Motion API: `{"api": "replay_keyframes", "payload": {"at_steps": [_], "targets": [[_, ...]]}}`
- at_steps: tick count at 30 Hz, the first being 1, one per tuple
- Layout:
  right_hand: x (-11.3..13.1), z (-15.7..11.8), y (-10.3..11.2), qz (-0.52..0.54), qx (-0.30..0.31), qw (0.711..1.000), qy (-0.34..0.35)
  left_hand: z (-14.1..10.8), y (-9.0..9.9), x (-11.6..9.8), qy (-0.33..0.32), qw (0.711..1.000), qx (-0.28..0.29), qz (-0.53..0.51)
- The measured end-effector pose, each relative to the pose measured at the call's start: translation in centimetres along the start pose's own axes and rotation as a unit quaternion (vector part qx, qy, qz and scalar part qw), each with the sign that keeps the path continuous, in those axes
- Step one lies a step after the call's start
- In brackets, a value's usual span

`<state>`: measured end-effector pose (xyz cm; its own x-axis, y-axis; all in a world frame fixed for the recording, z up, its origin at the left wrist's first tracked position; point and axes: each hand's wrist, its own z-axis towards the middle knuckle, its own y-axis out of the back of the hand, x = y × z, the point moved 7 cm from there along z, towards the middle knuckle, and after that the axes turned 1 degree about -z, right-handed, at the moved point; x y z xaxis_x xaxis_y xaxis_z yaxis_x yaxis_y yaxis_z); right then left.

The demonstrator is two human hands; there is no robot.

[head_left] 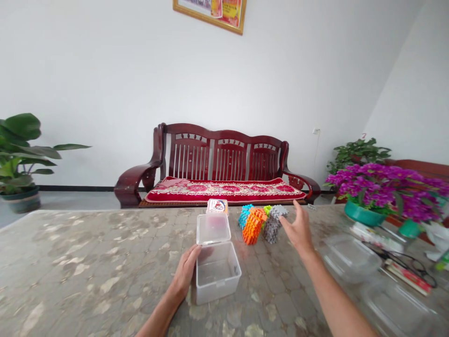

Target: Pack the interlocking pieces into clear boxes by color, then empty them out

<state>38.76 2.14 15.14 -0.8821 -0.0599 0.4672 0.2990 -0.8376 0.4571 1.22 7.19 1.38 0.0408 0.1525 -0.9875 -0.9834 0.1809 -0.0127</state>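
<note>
A clear plastic box (218, 274) stands on the table with its hinged lid (213, 229) tipped back, and nothing shows inside. My left hand (187, 269) rests against the box's left side, fingers together on its rim. To the right of the box stand upright bundles of small plastic pieces: orange (253, 227), blue (244, 215), grey (274, 224) and a partly hidden green one (267, 209). My right hand (297, 228) is at the right side of the grey bundle, thumb and fingers spread apart, the thumb close to its top.
A small printed box (217, 206) lies behind the lid. On the right of the patterned table (105, 262) are purple flowers in a green pot (365, 213), clear containers (351, 257), glasses and a red box (409, 277). A wooden bench (229, 159) stands beyond.
</note>
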Motion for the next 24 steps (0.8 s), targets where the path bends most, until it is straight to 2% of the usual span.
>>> {"api": "replay_keyframes", "payload": {"at_steps": [2,4,7,9,18,24], "targets": [[-0.3,2.0,-0.9,-0.043,0.049,0.998,-0.003,0.1,-0.1,-0.1,-0.002,1.0,0.004,-0.004],[-0.4,3.0,-2.1,-0.083,0.124,0.989,-0.021,0.1,-0.1,0.0,0.003,1.0,0.001,-0.018],[-0.5,3.0,-3.6,-0.14,0.233,0.961,-0.06,0.1,-0.2,0.1,0.008,1.0,-0.002,-0.027],[-0.5,2.8,-3.9,-0.169,0.267,0.945,-0.087,0.1,-0.2,0.0,0.003,1.0,-0.001,-0.024],[-0.5,2.9,-4.1,-0.231,0.303,0.917,-0.115,-0.1,-0.5,-1.3,-0.002,1.0,0.003,-0.024],[-0.6,3.3,-4.2,-0.26,0.292,0.914,-0.108,0.1,-0.7,-0.6,0.005,0.999,0.016,-0.039]]}}
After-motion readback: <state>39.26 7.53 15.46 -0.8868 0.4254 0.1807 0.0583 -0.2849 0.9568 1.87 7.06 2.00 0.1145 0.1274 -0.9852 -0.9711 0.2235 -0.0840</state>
